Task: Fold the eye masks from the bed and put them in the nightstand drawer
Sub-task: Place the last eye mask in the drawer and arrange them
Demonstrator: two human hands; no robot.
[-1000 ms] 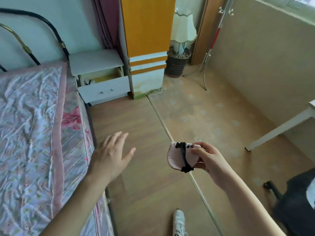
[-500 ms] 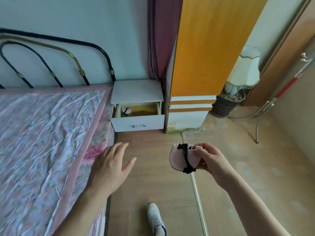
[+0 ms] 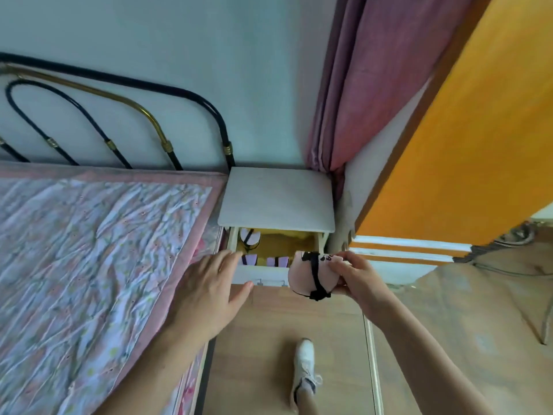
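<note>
Drawer [image 3: 263,272]: pulled out, open from above; nightstand top [image 3: 276,199] overhangs its far part.
Inside: three masks [image 3: 250,237] at left and near; bare right.
Sides: bed [image 3: 89,265] left, wardrobe [image 3: 449,163] right.

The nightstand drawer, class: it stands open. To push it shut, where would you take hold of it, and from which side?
Take the drawer by its white front panel, at the small handle in the middle, coming from the floor side facing the nightstand. The panel is the flat face nearest the person, and a central hold should slide it straight. The left hand is nearest it.
</note>
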